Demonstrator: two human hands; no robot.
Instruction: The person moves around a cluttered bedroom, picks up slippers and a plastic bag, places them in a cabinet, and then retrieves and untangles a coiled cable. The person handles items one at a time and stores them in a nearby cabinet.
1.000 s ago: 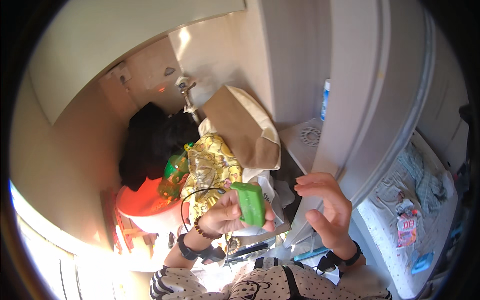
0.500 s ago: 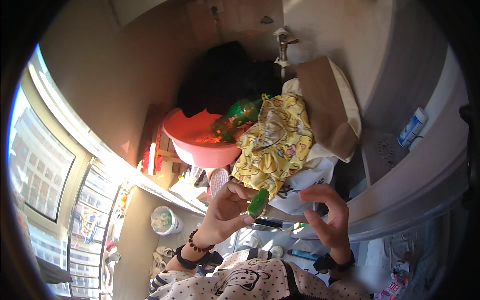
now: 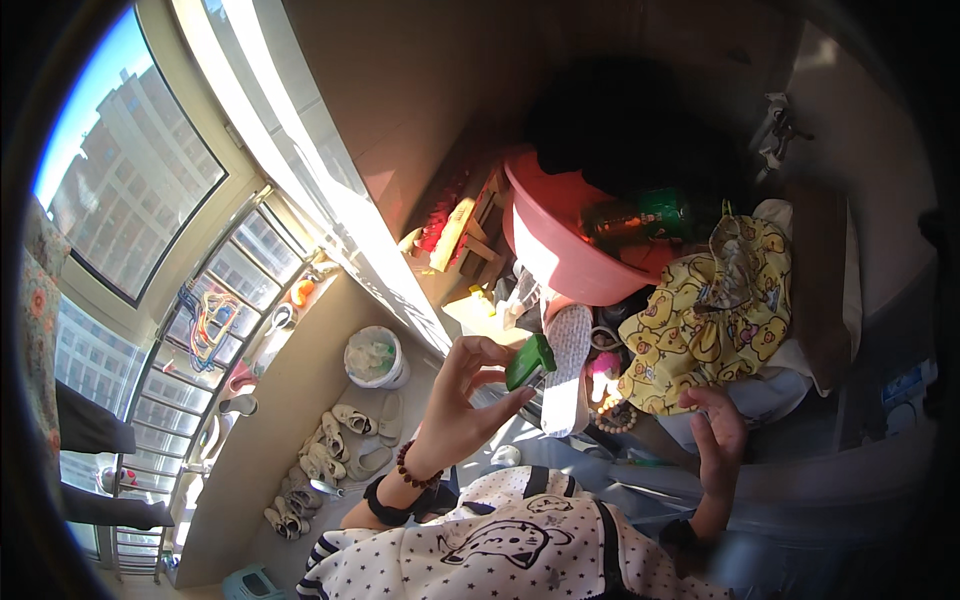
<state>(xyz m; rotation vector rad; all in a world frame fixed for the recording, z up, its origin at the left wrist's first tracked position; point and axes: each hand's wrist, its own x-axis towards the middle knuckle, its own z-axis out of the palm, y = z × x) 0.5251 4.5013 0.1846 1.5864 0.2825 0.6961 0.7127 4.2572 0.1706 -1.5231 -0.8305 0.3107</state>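
Observation:
My left hand (image 3: 459,402) pinches a small green plastic object (image 3: 530,363) between thumb and fingers; its lower edge looks pale or shiny, and its kind is unclear. With nothing in it, my right hand (image 3: 716,440) is raised to the right, fingers bent and apart. Just beyond that hand lies a yellow cloth with a cartoon duck print (image 3: 704,318), gathered at its top. A patterned light-coloured sole or slipper (image 3: 568,372) shows behind the green object, and a string of pale beads (image 3: 614,420) lies beside it.
A pink basin (image 3: 560,258) holds a dark green bottle (image 3: 640,217), with a black heap of cloth (image 3: 640,120) over its back. A white bucket (image 3: 377,358) and several pairs of shoes (image 3: 325,449) stand left on the floor. Beyond are a barred window (image 3: 265,245) and a wall tap (image 3: 777,130).
The view has swung left, bringing the window and shoes further in. My left hand still holds the green object, now turned differently. My right hand has moved further from the left one.

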